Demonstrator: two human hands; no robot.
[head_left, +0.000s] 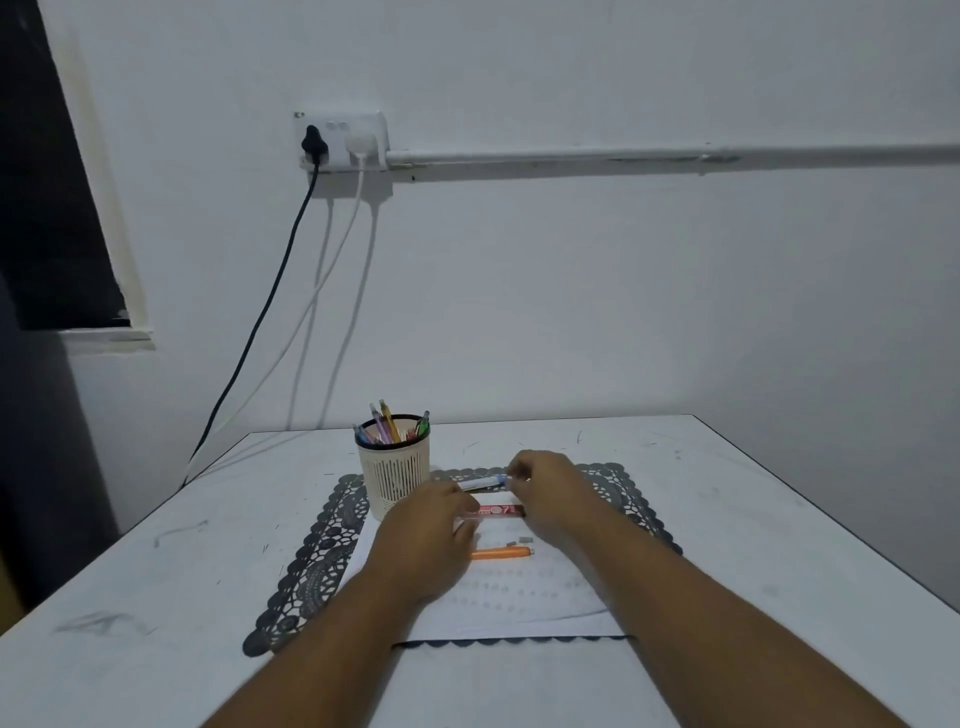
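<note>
Right hand (550, 491) pinches the pen (480, 483) by its blue end, over the mat (615, 491) right of the cup (393, 478) — left hand (426, 535) covers the other end, can't tell if it's gripping. I'd pull straight along the barrel, no sideways twisting.

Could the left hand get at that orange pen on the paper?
Probably yes: the orange pen lies bare on the paper right beside the left hand, nothing across it, though that hand seems busy with the white pen.
</note>
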